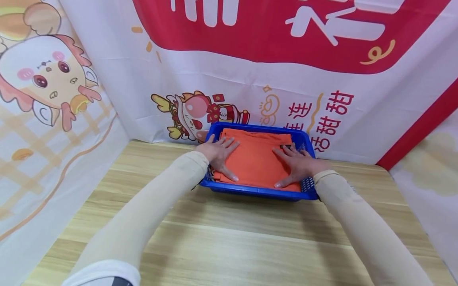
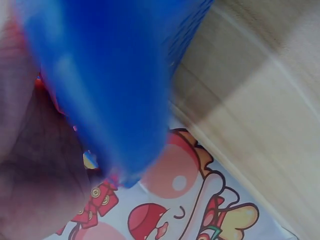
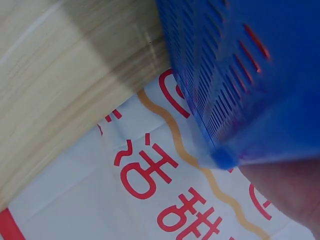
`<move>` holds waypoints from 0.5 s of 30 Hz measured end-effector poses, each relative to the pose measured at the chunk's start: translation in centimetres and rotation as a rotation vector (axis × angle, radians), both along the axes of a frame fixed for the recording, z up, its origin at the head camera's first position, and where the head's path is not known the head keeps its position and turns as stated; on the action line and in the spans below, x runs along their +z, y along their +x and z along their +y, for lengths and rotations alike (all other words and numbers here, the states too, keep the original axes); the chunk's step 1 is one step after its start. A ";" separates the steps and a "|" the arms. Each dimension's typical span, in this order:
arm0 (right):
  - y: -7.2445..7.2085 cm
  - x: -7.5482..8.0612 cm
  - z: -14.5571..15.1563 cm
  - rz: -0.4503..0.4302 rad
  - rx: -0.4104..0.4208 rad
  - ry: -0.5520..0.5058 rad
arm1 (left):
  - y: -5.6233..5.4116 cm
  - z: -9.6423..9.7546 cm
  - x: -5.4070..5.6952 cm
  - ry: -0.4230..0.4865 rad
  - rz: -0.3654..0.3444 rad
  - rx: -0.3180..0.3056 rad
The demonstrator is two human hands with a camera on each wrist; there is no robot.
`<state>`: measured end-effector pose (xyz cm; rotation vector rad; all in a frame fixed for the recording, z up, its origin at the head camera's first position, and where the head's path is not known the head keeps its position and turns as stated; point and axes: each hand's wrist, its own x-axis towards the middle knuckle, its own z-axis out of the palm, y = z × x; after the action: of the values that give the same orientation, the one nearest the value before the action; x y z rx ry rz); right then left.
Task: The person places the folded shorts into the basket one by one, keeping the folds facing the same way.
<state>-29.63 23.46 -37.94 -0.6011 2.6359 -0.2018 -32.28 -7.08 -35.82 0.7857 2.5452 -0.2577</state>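
An orange folded piece of clothing with a small dark label lies flat inside a blue plastic basket. On its left side rests my left hand, fingers spread over the cloth. My right hand presses on the right side of the cloth, its fingers also spread and the thumb toward the near rim. Both wrists cross the basket's side rims. In the left wrist view the basket wall hides most of the hand. The slotted basket side fills much of the right wrist view.
The basket stands at the back of a wooden table, close to a white printed cloth backdrop. Another printed cloth hangs along the left side. A red strip runs down the backdrop on the right.
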 end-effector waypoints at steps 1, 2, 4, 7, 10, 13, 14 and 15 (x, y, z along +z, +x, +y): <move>0.0 -0.1 0.0 0.003 0.001 0.008 | 0.0 0.0 -0.1 -0.006 0.001 -0.001; 0.1 -0.2 -0.1 0.009 0.003 0.019 | 0.1 0.0 -0.2 -0.009 0.009 -0.005; 0.1 -0.4 -0.2 0.018 0.010 0.035 | 0.3 0.0 -0.5 -0.016 0.025 -0.013; 0.2 -0.8 -0.3 0.014 0.014 0.058 | 0.6 0.0 -0.7 -0.032 0.056 -0.030; 0.2 -1.3 -0.5 0.011 0.021 0.074 | 0.7 0.0 -1.0 -0.053 0.080 -0.045; 0.4 -1.8 -0.5 0.033 0.038 0.086 | 0.7 0.0 -1.3 -0.075 0.092 -0.047; 0.4 -2.0 -0.5 0.043 0.046 0.085 | 0.7 0.0 -1.4 -0.079 0.094 -0.047; 0.4 -2.2 -0.5 0.053 0.057 0.087 | 0.7 0.0 -1.5 -0.084 0.096 -0.047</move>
<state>-29.19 22.95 -40.13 -0.6595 2.6592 -0.0547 -31.59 -7.06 -37.28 0.8197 2.5886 -0.4236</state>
